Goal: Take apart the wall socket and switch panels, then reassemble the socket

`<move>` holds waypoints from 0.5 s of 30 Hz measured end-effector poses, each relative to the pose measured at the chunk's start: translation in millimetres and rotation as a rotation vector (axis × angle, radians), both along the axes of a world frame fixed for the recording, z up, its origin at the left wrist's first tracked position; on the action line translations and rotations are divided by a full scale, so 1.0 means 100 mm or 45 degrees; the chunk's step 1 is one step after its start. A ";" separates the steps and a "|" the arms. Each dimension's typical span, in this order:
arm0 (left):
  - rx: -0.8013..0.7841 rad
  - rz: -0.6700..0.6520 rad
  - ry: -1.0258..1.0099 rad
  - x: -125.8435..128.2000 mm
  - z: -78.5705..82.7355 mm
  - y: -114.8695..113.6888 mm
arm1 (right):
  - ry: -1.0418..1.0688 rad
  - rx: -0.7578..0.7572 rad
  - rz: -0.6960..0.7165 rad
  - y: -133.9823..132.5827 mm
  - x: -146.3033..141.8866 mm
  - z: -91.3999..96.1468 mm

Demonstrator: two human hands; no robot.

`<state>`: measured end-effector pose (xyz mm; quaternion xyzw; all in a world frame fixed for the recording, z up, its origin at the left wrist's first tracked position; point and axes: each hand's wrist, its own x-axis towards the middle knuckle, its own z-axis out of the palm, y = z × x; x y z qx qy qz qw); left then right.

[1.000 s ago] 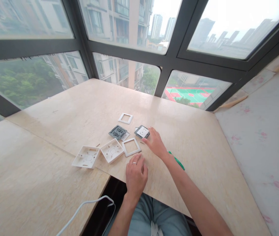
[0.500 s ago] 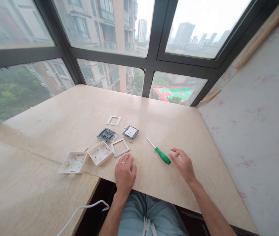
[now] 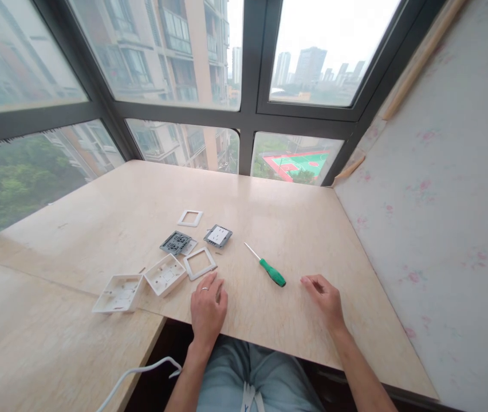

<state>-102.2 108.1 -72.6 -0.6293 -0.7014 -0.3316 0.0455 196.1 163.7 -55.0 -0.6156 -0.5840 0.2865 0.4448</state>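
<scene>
on beige marble-patterned tabletop [image 3: 278, 223], by windows: 1 x screwdriver w/ green hdl & metal shaft [image 3: 272, 272], lying betw. hands, ungripped. l. hand [image 3: 208, 309]: palm down, fingers loosely bent, grip slack, near wht sq. plastic frame [image 3: 188, 269]. r. hand [image 3: 323, 297]: fingers curled, just r. of screwdriver, apart from it; can't tell if closed. also: 2nd wht sq. frame [image 3: 188, 224], farther back; grey socket module w/ wht face [image 3: 218, 235], face up; dk grey module [image 3: 176, 242]; wht sq. plastic box [image 3: 165, 274] & matching box [image 3: 119, 294], far l.
</scene>
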 end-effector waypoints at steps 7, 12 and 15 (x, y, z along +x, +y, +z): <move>-0.037 0.006 -0.013 0.00 0.00 -0.01 | 0.019 -0.003 0.033 -0.01 0.01 0.01; -0.028 -0.001 -0.012 -0.01 -0.01 0.00 | 0.006 -0.002 0.027 -0.01 0.01 0.00; -0.021 -0.009 -0.003 -0.01 -0.01 -0.01 | -0.010 -0.008 0.006 -0.01 0.01 -0.02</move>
